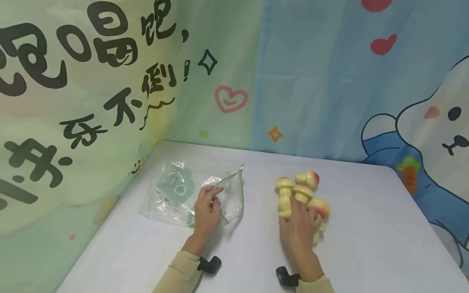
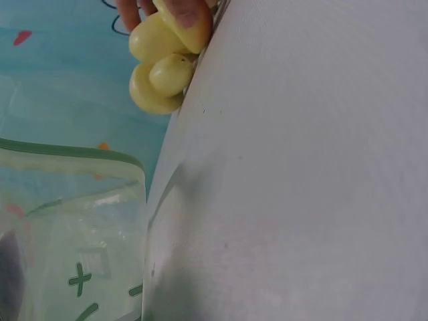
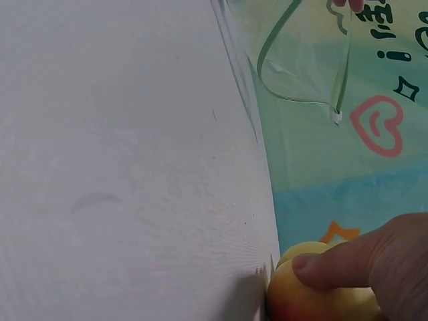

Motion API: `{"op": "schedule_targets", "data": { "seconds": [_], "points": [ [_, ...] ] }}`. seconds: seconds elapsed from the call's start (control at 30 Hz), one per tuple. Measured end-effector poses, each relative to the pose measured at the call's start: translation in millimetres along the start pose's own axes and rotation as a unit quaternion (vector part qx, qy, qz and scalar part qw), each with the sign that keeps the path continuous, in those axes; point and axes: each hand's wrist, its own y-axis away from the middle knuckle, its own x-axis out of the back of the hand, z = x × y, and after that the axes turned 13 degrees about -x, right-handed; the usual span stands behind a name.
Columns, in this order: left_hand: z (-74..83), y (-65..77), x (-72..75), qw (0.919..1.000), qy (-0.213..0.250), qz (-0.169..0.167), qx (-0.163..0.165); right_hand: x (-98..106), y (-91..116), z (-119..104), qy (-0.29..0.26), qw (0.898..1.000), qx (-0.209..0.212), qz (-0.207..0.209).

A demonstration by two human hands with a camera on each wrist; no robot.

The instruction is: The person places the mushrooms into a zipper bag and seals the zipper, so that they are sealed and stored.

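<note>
A clear zip bag (image 1: pixel 183 195) with green print lies on the left of the table, its green-edged mouth gaping toward the right. My left hand (image 1: pixel 207 213) holds the bag by its rim, fingers at the opening. On the right is a cluster of yellow toy mushrooms (image 1: pixel 283 185) with reddish caps. My right hand (image 1: pixel 299 230) reaches over the near side of this cluster and grips a mushroom (image 3: pixel 294 294), with the thumb pressed on its rounded yellow-red surface. The palm hides part of the cluster in the head view.
A white table (image 1: pixel 366 228) carries everything. Behind it hangs a printed curtain (image 1: pixel 311 81) in blue and green, meeting the table's back edge. Another mushroom (image 1: pixel 307 178) lies at the far side of the cluster. Both wrists wear small black cameras (image 1: pixel 210 265).
</note>
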Motion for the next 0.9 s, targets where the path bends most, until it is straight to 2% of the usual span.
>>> {"op": "schedule_targets", "data": {
  "seconds": [0.17,0.23,0.3,0.37,0.43,0.63,0.73,0.9],
  "points": [
    [0.6,4.6,-2.4,0.9999,0.009,-0.007,-0.002,-4,-1,1,-0.049,0.997,0.039,0.045],
    [0.5,4.6,-2.7,0.9999,0.011,-0.005,-0.006,-7,-2,-1,-0.085,0.992,0.068,0.064],
    [0.6,4.1,-3.0,0.9998,0.014,-0.005,-0.012,-8,-1,-5,-0.125,0.986,0.085,0.063],
    [0.4,3.9,-3.2,0.9997,0.018,-0.007,-0.015,-10,1,-9,-0.165,0.982,0.087,0.040],
    [0.7,3.4,-3.4,0.9997,0.017,-0.012,-0.014,-11,4,-15,-0.197,0.978,0.071,0.005],
    [4.0,3.7,-6.0,0.9988,0.022,-0.043,0.005,-19,17,-28,-0.238,0.967,0.024,-0.088],
    [6.1,4.8,-8.0,0.9985,0.028,-0.047,0.007,-22,21,-31,-0.260,0.957,0.021,-0.124],
    [7.3,7.3,-10.4,0.9975,0.039,-0.059,0.002,-27,26,-33,-0.299,0.939,0.039,-0.164]
  ]
}}
